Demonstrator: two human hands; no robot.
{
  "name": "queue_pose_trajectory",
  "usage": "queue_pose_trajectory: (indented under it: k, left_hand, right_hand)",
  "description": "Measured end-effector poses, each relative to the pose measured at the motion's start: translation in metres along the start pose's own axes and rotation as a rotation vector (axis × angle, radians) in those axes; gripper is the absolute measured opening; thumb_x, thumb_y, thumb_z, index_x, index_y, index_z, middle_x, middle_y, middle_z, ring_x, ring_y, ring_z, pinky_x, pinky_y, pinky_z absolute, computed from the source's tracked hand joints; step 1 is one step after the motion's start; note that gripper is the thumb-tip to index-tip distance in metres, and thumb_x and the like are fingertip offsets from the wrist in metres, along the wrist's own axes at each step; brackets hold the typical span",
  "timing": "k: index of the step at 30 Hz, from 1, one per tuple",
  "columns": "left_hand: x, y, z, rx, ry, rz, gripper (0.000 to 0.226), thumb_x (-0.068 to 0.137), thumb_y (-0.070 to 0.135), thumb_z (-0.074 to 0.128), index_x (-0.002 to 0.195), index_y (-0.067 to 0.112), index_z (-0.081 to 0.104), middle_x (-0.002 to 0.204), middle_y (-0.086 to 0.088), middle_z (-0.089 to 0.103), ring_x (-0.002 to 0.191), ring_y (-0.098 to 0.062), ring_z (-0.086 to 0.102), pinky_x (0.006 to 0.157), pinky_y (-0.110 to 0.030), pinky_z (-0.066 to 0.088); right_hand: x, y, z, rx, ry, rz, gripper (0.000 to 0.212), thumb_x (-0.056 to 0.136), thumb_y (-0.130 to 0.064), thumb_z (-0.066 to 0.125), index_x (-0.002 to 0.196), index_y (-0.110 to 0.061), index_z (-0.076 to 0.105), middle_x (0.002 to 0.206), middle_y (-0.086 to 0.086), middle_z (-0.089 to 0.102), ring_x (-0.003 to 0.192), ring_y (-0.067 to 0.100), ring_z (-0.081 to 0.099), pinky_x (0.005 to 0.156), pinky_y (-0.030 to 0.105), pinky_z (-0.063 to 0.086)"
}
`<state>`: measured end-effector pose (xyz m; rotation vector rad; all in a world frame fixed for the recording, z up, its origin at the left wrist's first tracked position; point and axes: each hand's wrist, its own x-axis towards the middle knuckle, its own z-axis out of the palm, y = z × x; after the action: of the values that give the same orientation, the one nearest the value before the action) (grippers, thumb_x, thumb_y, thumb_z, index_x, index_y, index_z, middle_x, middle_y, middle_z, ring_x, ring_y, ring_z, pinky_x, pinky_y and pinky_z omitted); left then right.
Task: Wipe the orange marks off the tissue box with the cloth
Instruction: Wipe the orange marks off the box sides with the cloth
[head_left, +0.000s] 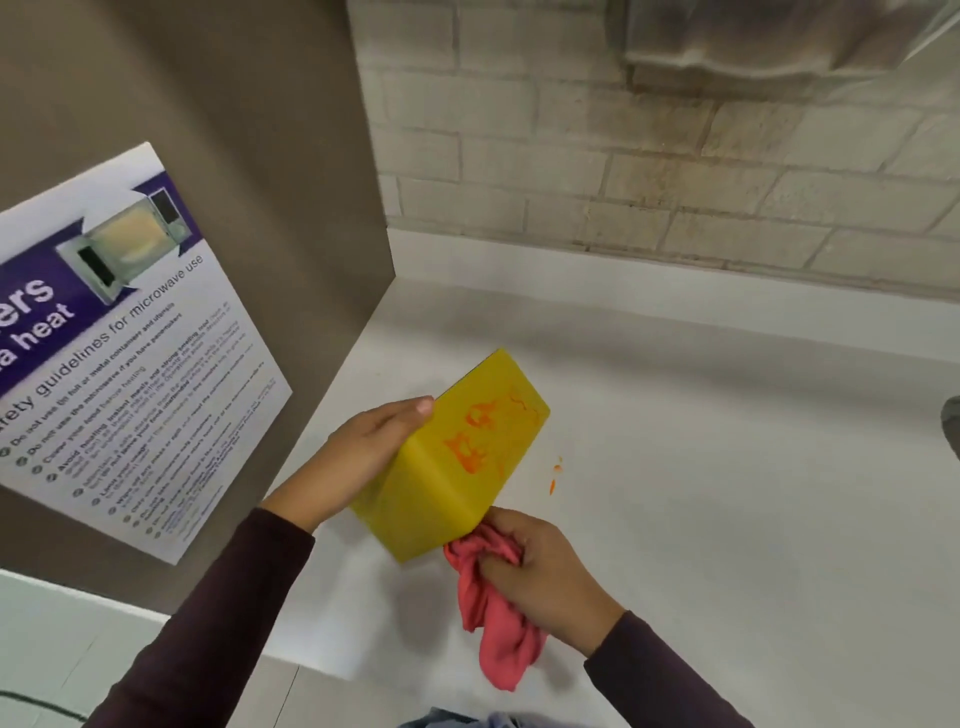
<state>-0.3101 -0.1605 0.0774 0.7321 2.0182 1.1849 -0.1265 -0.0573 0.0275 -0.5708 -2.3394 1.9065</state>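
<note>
Hands first, and we have both of them busy. Our left hand (371, 452) is clamped on the yellow tissue box (447, 499), thumb lying along its upper left edge and the other fingers hidden behind it, holding it tilted so one broad face turns up toward us. Our right hand (545, 566) sits just below and right of it, fingers curled tight around a bunched pink cloth (498, 623). The top of that bundle touches the box's near lower edge, and the loose end hangs down past our wrist. The two hands are close together, with only the box's near corner between them.

On the upturned face we see the orange marks (467, 452), smeared blotches across the middle with thinner streaks toward the far corner. The box is above the left part of the white desk (727, 467); we cannot tell whether its lowest corner touches the surface. A few small orange flecks (555, 478) lie on the desk just right of the box.

To our left stands a brown panel (260, 130) carrying a microwave safety poster (130, 338). A pale brick wall (623, 156) runs along the back. Dark sleeves (208, 623) cover both forearms.
</note>
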Motion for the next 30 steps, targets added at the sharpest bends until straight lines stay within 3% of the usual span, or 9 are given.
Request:
queue_pose_trajectory:
  k: [2,6,9,12,15,18,22,28,30]
  left_hand:
    - [-0.001,-0.012,-0.001,0.042,0.015,-0.028,0.069,0.066,0.075,0.053,0.127,0.043,0.056,0.129,0.014,0.061,0.124,-0.012,0.053,0.113,-0.041,0.033]
    - [-0.007,-0.037,0.007,-0.124,0.091,0.015,0.059,0.076,0.069,0.055,0.125,0.036,0.06,0.126,0.009,0.064,0.119,-0.012,0.058,0.109,-0.044,0.041]
    - [-0.011,-0.053,0.015,-0.259,0.127,0.056,0.043,0.082,0.05,0.052,0.118,0.032,0.066,0.117,0.011,0.07,0.111,-0.008,0.064,0.096,-0.029,0.052]
    - [-0.013,-0.059,0.016,-0.308,0.132,0.078,0.033,0.084,0.049,0.049,0.107,0.039,0.07,0.111,0.017,0.071,0.105,-0.004,0.066,0.077,-0.012,0.053]
    - [-0.011,-0.059,0.015,-0.314,0.091,0.082,0.031,0.086,0.047,0.046,0.104,0.041,0.071,0.11,0.018,0.072,0.103,-0.002,0.066,0.074,-0.01,0.051]
    - [-0.009,-0.056,0.018,-0.303,0.047,0.095,0.032,0.084,0.047,0.047,0.104,0.04,0.072,0.109,0.018,0.072,0.102,-0.002,0.067,0.073,-0.011,0.052]
    - [-0.008,-0.054,0.023,-0.316,0.049,0.101,0.029,0.084,0.044,0.048,0.1,0.042,0.072,0.106,0.019,0.073,0.099,-0.003,0.068,0.072,-0.012,0.052]
    - [-0.011,-0.054,0.025,-0.305,0.042,0.136,0.028,0.087,0.04,0.048,0.101,0.043,0.072,0.109,0.018,0.072,0.101,-0.003,0.067,0.073,-0.013,0.052]
    - [-0.011,-0.055,0.025,-0.302,0.043,0.144,0.028,0.088,0.039,0.048,0.102,0.043,0.071,0.109,0.018,0.072,0.102,-0.003,0.067,0.073,-0.013,0.052]
  right_hand:
    - [0.002,0.002,0.003,0.013,-0.022,0.005,0.044,0.072,-0.007,0.049,0.099,-0.037,0.068,0.088,-0.018,0.073,0.082,-0.001,0.066,0.074,0.011,0.048]
    - [0.003,0.011,0.0,0.006,-0.052,0.032,0.055,0.077,0.0,0.052,0.109,-0.043,0.061,0.101,-0.014,0.071,0.096,0.003,0.064,0.085,0.014,0.047]
    - [-0.002,0.016,-0.016,-0.04,-0.02,0.062,0.05,0.08,0.01,0.055,0.12,-0.02,0.059,0.114,0.002,0.066,0.101,0.009,0.063,0.089,0.017,0.047]
    - [-0.015,0.012,-0.044,-0.024,0.14,0.007,0.041,0.077,0.018,0.052,0.104,-0.013,0.059,0.101,0.005,0.066,0.086,0.013,0.065,0.078,0.024,0.051]
    - [-0.017,0.003,-0.075,0.004,0.384,-0.119,0.039,0.078,0.024,0.051,0.096,-0.01,0.057,0.096,0.003,0.063,0.079,0.0,0.062,0.072,0.011,0.048]
    - [0.0,-0.007,-0.094,-0.007,0.542,-0.264,0.036,0.083,0.019,0.052,0.104,-0.009,0.059,0.108,0.004,0.063,0.096,0.0,0.061,0.083,0.011,0.046]
    - [0.032,-0.004,-0.087,-0.163,0.565,-0.385,0.032,0.085,0.014,0.051,0.111,-0.003,0.06,0.119,0.012,0.058,0.114,0.021,0.054,0.101,0.033,0.042]
    - [0.043,0.026,-0.062,-0.615,0.519,-0.374,0.04,0.09,-0.03,0.043,0.126,-0.02,0.058,0.138,-0.009,0.046,0.108,0.024,0.044,0.097,0.033,0.032]
    - [0.041,0.031,-0.06,-0.723,0.517,-0.382,0.044,0.091,-0.033,0.04,0.131,-0.021,0.053,0.142,-0.009,0.04,0.106,0.024,0.039,0.096,0.034,0.032]
